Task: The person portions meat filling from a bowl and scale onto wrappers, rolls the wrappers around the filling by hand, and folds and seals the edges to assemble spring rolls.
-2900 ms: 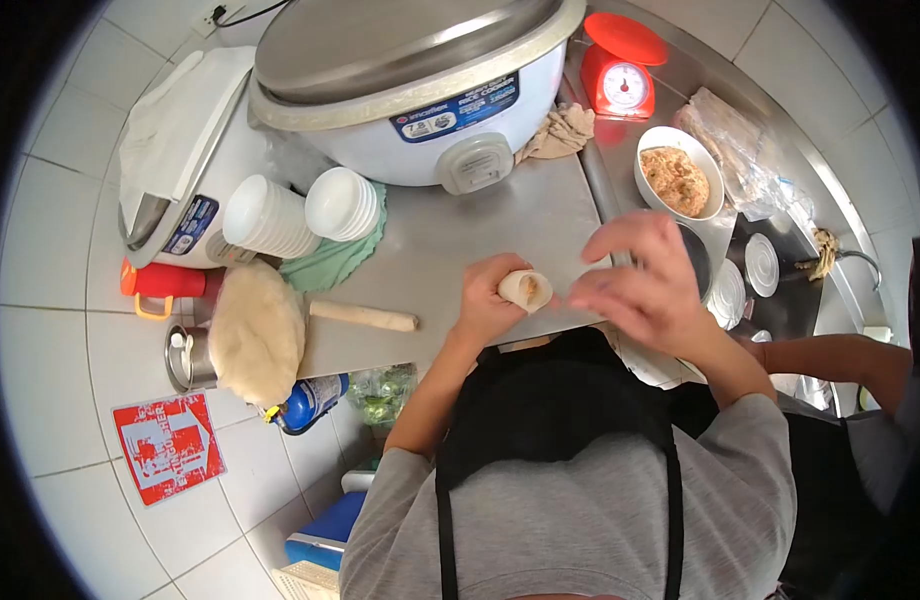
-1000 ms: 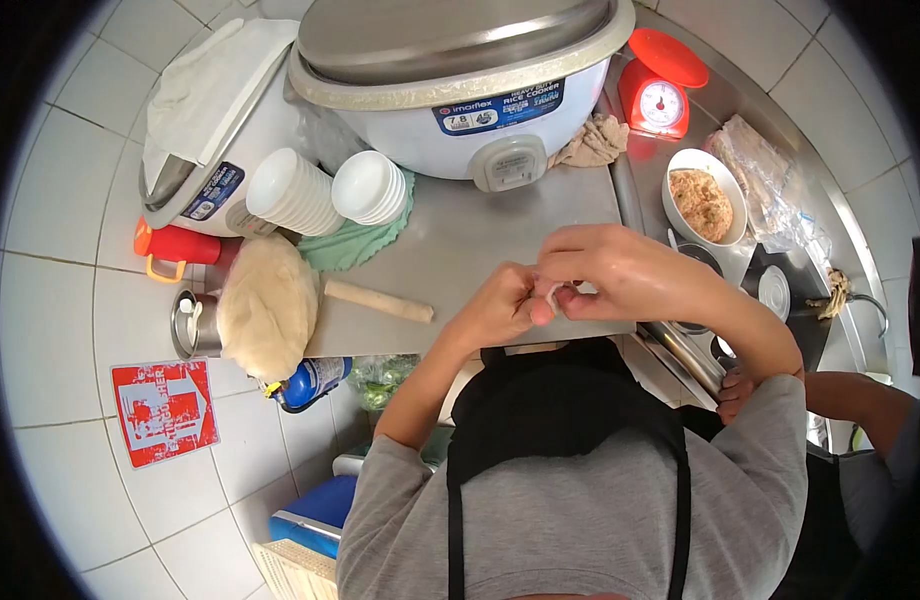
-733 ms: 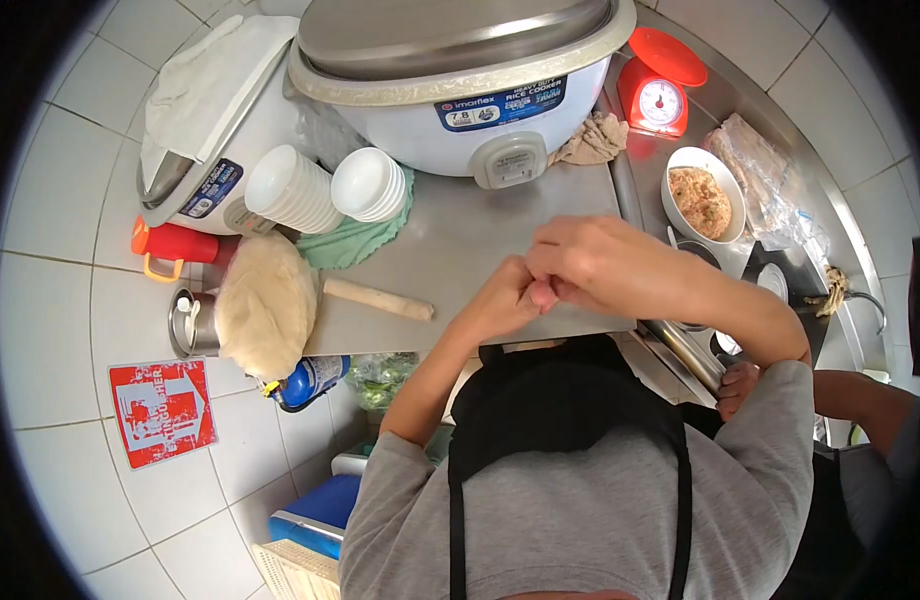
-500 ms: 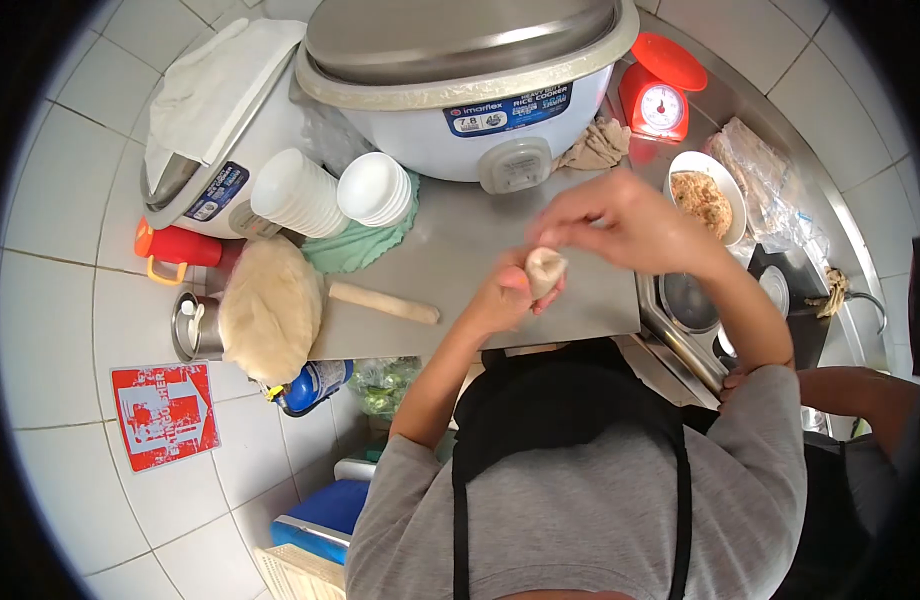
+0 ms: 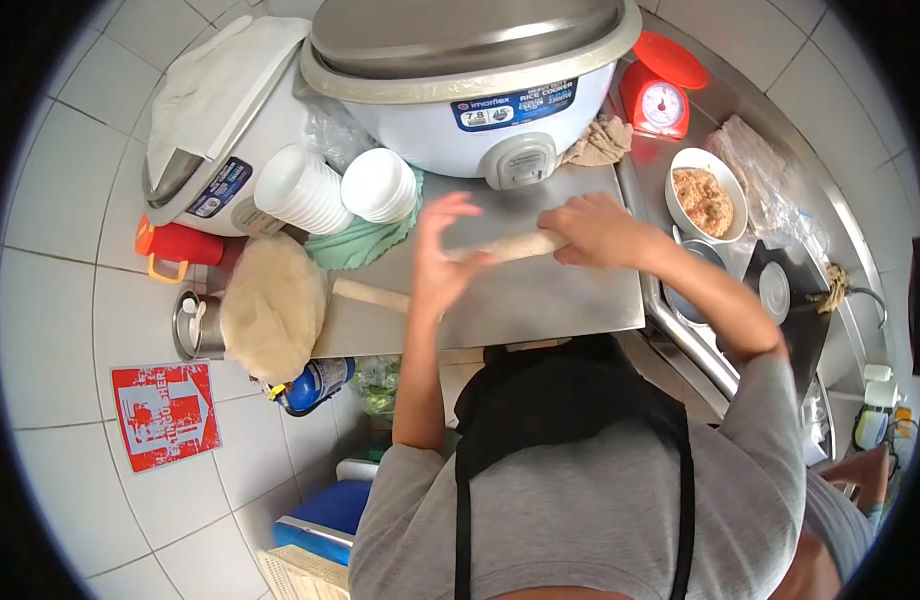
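A pale dough roll [image 5: 523, 246] stretches between my hands above the steel counter [image 5: 550, 300]. My right hand [image 5: 598, 232] is closed around its right end. At the roll's left end is my left hand [image 5: 442, 262], fingers spread and somewhat blurred, with the thumb against or just in front of the dough. A second dough roll [image 5: 368, 294] lies on the counter, its right end hidden behind my left wrist. Further left sits a large mass of dough [image 5: 272, 308], apparently under plastic.
Rice cookers [image 5: 430, 95] line the back. Stacked white cups [image 5: 380, 186] rest on a green cloth [image 5: 365, 240]. At right are a red scale [image 5: 663, 105], a bowl of filling [image 5: 702, 200] and a stove [image 5: 790, 310]. Part of another person [image 5: 850, 510] shows lower right.
The small hollowed dough piece in my left hand is no longer visible. My hands have moved apart, with a dough roll now between them. The other person has shifted toward the lower right.
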Demonstrator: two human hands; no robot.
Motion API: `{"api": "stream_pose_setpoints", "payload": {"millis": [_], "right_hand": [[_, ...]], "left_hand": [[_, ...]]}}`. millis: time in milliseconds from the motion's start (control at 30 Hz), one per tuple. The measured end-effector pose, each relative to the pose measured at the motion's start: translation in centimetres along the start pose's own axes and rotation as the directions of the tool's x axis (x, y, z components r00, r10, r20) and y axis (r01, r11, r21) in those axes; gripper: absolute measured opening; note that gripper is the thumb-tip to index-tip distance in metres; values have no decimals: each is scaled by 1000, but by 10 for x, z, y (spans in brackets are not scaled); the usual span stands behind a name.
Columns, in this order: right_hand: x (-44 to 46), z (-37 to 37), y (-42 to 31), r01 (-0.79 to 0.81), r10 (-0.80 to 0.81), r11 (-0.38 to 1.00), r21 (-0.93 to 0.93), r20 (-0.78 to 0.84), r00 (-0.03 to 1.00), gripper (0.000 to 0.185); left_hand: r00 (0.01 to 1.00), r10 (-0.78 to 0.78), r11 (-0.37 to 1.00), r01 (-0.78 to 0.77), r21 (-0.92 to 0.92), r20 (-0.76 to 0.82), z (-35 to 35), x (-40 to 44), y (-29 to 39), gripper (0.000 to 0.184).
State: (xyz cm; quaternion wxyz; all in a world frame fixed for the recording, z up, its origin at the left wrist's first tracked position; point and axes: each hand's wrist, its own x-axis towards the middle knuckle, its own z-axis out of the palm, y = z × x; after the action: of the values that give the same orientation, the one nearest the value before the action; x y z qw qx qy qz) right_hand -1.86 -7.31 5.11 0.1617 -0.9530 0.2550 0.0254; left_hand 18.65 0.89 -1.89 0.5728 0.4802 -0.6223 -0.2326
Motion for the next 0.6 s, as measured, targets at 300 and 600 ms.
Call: {"api": "stream_pose_setpoints", "payload": {"millis": [300, 600], "right_hand": [[-57, -100, -31, -95, 136, 986, 134, -341, 930, 20], [-96, -24, -26, -78, 247, 950, 302, -575, 780, 34]], "left_hand": [[898, -293, 838, 406, -365, 328, 93, -7, 6, 33], [979, -204, 942, 192, -274, -15, 129, -18, 13, 33]]}}
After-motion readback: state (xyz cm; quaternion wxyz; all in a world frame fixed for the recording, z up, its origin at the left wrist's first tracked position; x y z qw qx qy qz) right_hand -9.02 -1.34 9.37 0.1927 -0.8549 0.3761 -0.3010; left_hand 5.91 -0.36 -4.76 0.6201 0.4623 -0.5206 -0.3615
